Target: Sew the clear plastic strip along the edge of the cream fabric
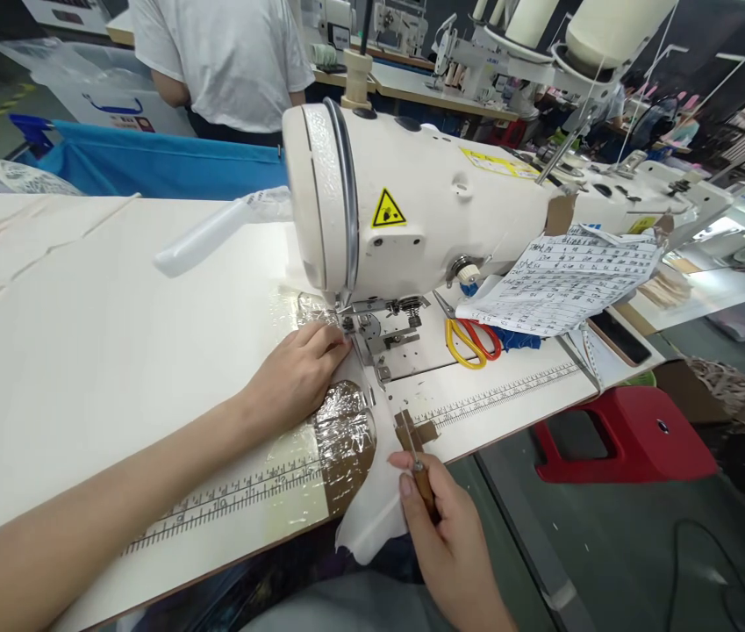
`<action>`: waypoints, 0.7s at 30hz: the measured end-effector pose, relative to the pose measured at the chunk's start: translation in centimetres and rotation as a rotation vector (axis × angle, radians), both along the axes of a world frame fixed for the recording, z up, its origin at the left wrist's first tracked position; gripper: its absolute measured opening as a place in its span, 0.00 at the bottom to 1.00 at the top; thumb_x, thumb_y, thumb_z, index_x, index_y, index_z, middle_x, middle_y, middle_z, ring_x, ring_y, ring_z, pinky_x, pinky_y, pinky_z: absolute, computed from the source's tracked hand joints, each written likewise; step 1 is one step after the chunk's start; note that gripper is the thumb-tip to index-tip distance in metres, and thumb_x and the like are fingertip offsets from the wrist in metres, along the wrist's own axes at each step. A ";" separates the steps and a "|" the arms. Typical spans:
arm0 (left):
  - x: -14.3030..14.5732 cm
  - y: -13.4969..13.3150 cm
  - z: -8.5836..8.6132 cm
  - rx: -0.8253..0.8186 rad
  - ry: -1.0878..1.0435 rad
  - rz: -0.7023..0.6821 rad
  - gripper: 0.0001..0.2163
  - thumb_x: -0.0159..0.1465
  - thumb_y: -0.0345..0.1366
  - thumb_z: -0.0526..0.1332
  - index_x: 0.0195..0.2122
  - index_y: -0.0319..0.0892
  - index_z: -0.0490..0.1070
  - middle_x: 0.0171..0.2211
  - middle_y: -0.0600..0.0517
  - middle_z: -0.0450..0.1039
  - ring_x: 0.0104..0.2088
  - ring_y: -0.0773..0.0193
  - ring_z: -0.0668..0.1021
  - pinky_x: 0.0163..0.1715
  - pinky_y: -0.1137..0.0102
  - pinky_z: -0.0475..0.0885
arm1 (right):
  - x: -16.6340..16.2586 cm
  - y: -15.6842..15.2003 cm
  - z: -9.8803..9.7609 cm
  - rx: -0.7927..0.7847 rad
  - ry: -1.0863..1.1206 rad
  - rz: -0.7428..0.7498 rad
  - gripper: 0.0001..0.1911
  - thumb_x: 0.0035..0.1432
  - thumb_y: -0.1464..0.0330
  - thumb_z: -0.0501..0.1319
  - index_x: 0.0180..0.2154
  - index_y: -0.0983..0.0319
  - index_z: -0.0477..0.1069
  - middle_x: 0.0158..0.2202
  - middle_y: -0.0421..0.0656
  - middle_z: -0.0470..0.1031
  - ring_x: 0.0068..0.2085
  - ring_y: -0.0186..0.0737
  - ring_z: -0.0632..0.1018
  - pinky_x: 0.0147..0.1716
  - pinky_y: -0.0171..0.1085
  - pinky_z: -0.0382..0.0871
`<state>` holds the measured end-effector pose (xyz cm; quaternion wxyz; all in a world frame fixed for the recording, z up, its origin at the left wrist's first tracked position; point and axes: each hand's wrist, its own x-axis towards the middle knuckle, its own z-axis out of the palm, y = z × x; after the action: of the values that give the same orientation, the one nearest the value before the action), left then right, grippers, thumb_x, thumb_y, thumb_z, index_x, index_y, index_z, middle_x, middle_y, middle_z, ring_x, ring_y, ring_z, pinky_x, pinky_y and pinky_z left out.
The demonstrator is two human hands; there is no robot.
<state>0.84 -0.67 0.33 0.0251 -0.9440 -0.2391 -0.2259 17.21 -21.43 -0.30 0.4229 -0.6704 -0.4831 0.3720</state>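
My left hand (297, 373) lies on a strip of white fabric (372, 505), its fingers pressed together at the presser foot (354, 326) of a cream sewing machine (411, 211). My right hand (447, 535) is closed round a wooden-handled awl (419, 474) near the table's front edge, with the metal tip resting on the fabric. The fabric runs from the needle over the table edge towards my lap.
Yellow and red scissors (470, 341) and a printed paper sheet (569, 276) lie right of the needle plate. A ruler tape (497, 397) runs along the table. A red stool (628, 434) stands below right. A person in a white shirt (227, 61) stands behind a blue bin (161, 162).
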 end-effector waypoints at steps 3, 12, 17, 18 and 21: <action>-0.3 0.2 0.0 -0.038 -0.074 -0.079 0.16 0.69 0.24 0.48 0.48 0.30 0.74 0.41 0.39 0.74 0.43 0.53 0.73 0.42 0.58 0.78 | -0.1 0.7 0.6 0.058 -0.104 0.040 0.15 0.70 0.63 0.51 0.50 0.61 0.72 0.24 0.37 0.67 0.27 0.36 0.72 0.28 0.32 0.68; -0.6 0.6 -0.4 0.015 -0.039 -0.015 0.17 0.67 0.23 0.48 0.50 0.32 0.73 0.46 0.38 0.73 0.47 0.48 0.72 0.41 0.53 0.76 | 0.1 2.6 1.5 0.196 -0.298 0.128 0.14 0.68 0.71 0.49 0.51 0.63 0.69 0.42 0.47 0.80 0.42 0.40 0.80 0.40 0.33 0.74; -0.7 0.1 -0.1 -0.053 -0.104 -0.073 0.16 0.67 0.24 0.48 0.49 0.35 0.73 0.43 0.41 0.74 0.44 0.53 0.74 0.41 0.55 0.77 | 0.0 3.8 1.6 0.246 -0.366 0.157 0.15 0.67 0.74 0.49 0.51 0.63 0.68 0.44 0.48 0.79 0.44 0.41 0.80 0.40 0.35 0.74; -0.7 0.0 -0.1 -0.064 -0.110 -0.098 0.16 0.67 0.24 0.49 0.48 0.35 0.73 0.43 0.42 0.74 0.44 0.54 0.74 0.41 0.56 0.77 | 0.0 4.0 1.6 0.246 -0.377 0.160 0.15 0.67 0.74 0.48 0.51 0.63 0.67 0.44 0.48 0.79 0.44 0.42 0.80 0.40 0.36 0.74; -0.7 -0.1 -0.1 -0.056 -0.088 -0.124 0.15 0.67 0.24 0.50 0.47 0.36 0.74 0.44 0.42 0.75 0.45 0.54 0.75 0.42 0.59 0.77 | -0.1 4.5 1.6 0.240 -0.425 0.158 0.15 0.66 0.74 0.48 0.51 0.62 0.67 0.44 0.49 0.79 0.44 0.44 0.80 0.39 0.37 0.75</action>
<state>0.11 -0.76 0.21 -0.0261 -0.9466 -0.1871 -0.2613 17.10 -16.89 1.28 0.3579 -0.6386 -0.6529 0.1945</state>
